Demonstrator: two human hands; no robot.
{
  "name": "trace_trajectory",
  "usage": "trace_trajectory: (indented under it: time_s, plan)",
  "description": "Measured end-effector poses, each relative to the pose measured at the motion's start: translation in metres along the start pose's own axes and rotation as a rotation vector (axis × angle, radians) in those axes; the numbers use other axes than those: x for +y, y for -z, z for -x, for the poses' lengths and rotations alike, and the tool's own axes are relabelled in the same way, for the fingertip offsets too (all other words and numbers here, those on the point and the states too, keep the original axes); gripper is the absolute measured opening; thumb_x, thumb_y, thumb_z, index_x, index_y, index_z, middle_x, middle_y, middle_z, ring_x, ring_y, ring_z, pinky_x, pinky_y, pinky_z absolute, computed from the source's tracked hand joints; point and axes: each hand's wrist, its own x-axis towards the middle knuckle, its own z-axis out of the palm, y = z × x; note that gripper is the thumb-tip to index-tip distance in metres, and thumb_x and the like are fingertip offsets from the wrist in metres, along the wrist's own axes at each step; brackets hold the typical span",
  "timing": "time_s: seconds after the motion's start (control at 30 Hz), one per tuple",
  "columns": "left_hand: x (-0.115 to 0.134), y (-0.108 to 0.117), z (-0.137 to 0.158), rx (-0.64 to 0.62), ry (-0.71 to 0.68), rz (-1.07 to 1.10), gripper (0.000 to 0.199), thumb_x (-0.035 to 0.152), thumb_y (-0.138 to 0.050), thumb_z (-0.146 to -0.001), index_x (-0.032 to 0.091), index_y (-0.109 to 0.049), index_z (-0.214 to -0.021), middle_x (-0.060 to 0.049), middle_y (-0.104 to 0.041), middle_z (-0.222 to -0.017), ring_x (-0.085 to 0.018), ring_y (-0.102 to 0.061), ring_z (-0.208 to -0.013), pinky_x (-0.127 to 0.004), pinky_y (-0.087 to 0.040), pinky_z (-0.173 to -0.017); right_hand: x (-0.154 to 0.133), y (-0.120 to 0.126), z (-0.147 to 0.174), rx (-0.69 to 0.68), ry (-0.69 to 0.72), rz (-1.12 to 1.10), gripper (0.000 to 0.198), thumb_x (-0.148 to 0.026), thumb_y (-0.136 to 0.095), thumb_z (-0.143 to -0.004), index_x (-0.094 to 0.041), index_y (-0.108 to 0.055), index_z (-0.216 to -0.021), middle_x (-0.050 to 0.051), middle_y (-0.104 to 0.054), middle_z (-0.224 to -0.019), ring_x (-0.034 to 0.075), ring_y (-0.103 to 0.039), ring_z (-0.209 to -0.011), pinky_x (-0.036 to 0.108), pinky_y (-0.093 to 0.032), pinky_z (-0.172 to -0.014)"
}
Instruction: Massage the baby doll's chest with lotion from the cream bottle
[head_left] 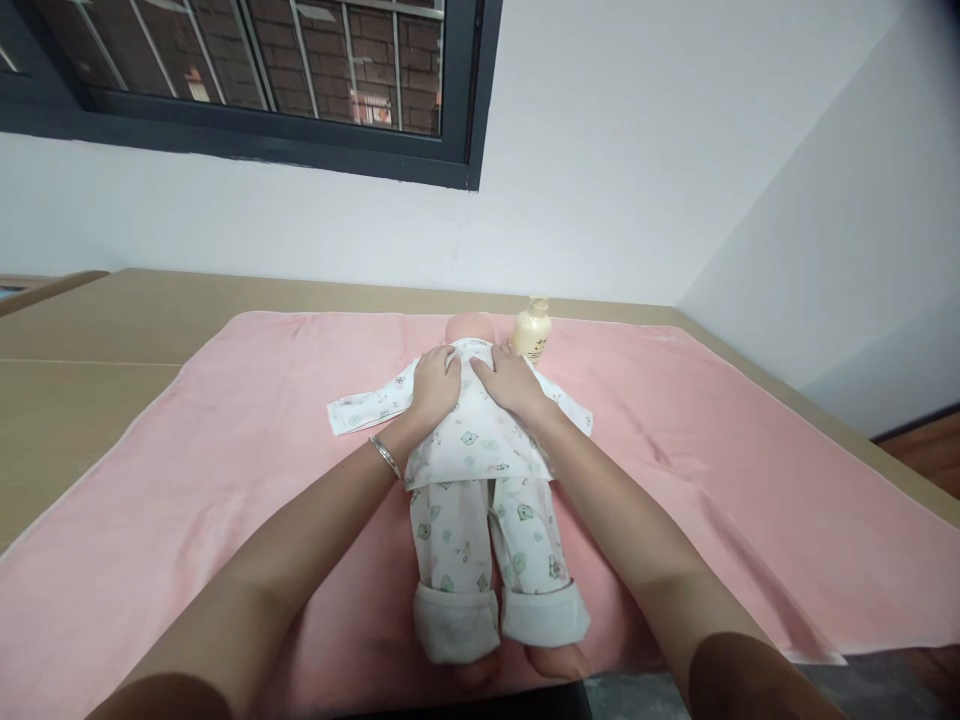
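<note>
A baby doll lies on a pink cloth, its head away from me and its feet toward me. It wears a white printed top and matching trousers with rolled-up cuffs. My left hand rests on the upper body at the left shoulder side, fingers laid forward and thumb apart. Opposite it, my right hand lies the same way near the other shoulder. Both palms touch the top; the fingertips are partly hidden. A flat sleeve stretches out to the left.
Just beyond my right hand stands a cream bottle. The cloth covers a wooden-coloured table set against a white wall. A dark-framed window with bars is at the upper left.
</note>
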Motion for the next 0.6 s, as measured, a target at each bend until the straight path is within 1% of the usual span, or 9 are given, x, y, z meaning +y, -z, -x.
trace_trajectory:
  time_s: [0.03,0.1,0.2,0.3,0.37,0.43,0.5,0.57,0.6]
  plan:
    - [-0.001,0.000,0.000,-0.001,0.005,-0.006,0.034,0.026,-0.044,-0.094,0.017,-0.067,-0.117,-0.015,-0.067,-0.131,-0.030,-0.058,-0.126,-0.049,-0.043,-0.114,-0.003,-0.001,0.003,0.009,-0.004,0.032,0.070,-0.048,-0.031,-0.105,0.006,-0.037,-0.151,0.028,-0.034,-0.158,0.038,-0.026,-0.152,0.050,-0.023,-0.124]
    - [-0.002,-0.001,0.000,-0.008,0.000,-0.008,0.035,0.024,-0.043,-0.094,0.017,-0.067,-0.118,-0.014,-0.067,-0.132,-0.029,-0.058,-0.128,-0.048,-0.042,-0.116,-0.013,-0.003,0.012,0.030,0.049,0.102,0.065,-0.038,-0.031,-0.105,0.007,-0.034,-0.152,0.029,-0.032,-0.159,0.039,-0.025,-0.152,0.051,-0.020,-0.125]
    - [-0.004,-0.001,0.001,-0.011,-0.023,0.001,0.038,0.019,-0.039,-0.093,0.015,-0.068,-0.118,-0.014,-0.068,-0.130,-0.027,-0.060,-0.125,-0.046,-0.042,-0.116,-0.027,-0.007,0.024,0.022,0.189,0.149,0.058,-0.024,-0.031,-0.102,0.003,-0.035,-0.153,0.023,-0.029,-0.162,0.037,-0.021,-0.154,0.050,-0.016,-0.126]
    - [-0.005,-0.001,0.001,0.004,-0.031,0.011,0.039,0.018,-0.038,-0.093,0.015,-0.068,-0.118,-0.013,-0.069,-0.129,-0.026,-0.060,-0.124,-0.044,-0.043,-0.115,-0.024,-0.005,0.020,-0.006,0.253,0.097,0.055,-0.025,-0.030,-0.103,-0.004,-0.041,-0.153,0.017,-0.030,-0.164,0.035,-0.021,-0.154,0.052,-0.016,-0.127]
    - [-0.005,-0.001,0.002,0.004,-0.035,0.010,0.039,0.018,-0.039,-0.093,0.016,-0.069,-0.118,-0.012,-0.069,-0.129,-0.026,-0.060,-0.124,-0.044,-0.043,-0.116,-0.013,-0.003,0.009,-0.032,0.250,0.032,0.056,-0.031,-0.027,-0.105,-0.008,-0.041,-0.153,0.014,-0.028,-0.165,0.033,-0.021,-0.154,0.052,-0.017,-0.127]
    - [-0.003,-0.001,0.002,-0.012,-0.036,-0.003,0.039,0.017,-0.040,-0.092,0.016,-0.069,-0.118,-0.012,-0.069,-0.129,-0.026,-0.060,-0.125,-0.044,-0.042,-0.116,-0.001,-0.001,-0.002,-0.044,0.198,-0.012,0.059,-0.038,-0.025,-0.106,-0.007,-0.038,-0.155,0.015,-0.027,-0.165,0.032,-0.022,-0.154,0.049,-0.018,-0.127]
    - [-0.002,-0.001,0.002,-0.025,-0.026,-0.022,0.039,0.017,-0.040,-0.093,0.015,-0.069,-0.119,-0.013,-0.068,-0.130,-0.027,-0.059,-0.126,-0.044,-0.042,-0.117,0.003,-0.001,-0.006,-0.025,0.111,0.004,0.063,-0.040,-0.025,-0.106,-0.001,-0.035,-0.155,0.020,-0.031,-0.163,0.033,-0.025,-0.153,0.048,-0.021,-0.125]
    - [0.000,-0.001,0.002,-0.023,-0.007,-0.040,0.039,0.018,-0.040,-0.093,0.015,-0.068,-0.120,-0.013,-0.068,-0.131,-0.028,-0.059,-0.127,-0.045,-0.042,-0.117,-0.003,-0.003,-0.001,0.009,0.049,0.078,0.063,-0.038,-0.025,-0.106,0.004,-0.033,-0.154,0.026,-0.034,-0.159,0.035,-0.028,-0.151,0.049,-0.024,-0.123]
    - [0.000,-0.001,0.002,-0.019,0.002,-0.045,0.039,0.018,-0.040,-0.093,0.015,-0.068,-0.120,-0.013,-0.068,-0.131,-0.028,-0.059,-0.127,-0.045,-0.042,-0.116,-0.009,-0.005,0.005,0.020,0.045,0.127,0.063,-0.036,-0.026,-0.106,0.004,-0.032,-0.154,0.028,-0.033,-0.159,0.037,-0.028,-0.151,0.051,-0.025,-0.123]
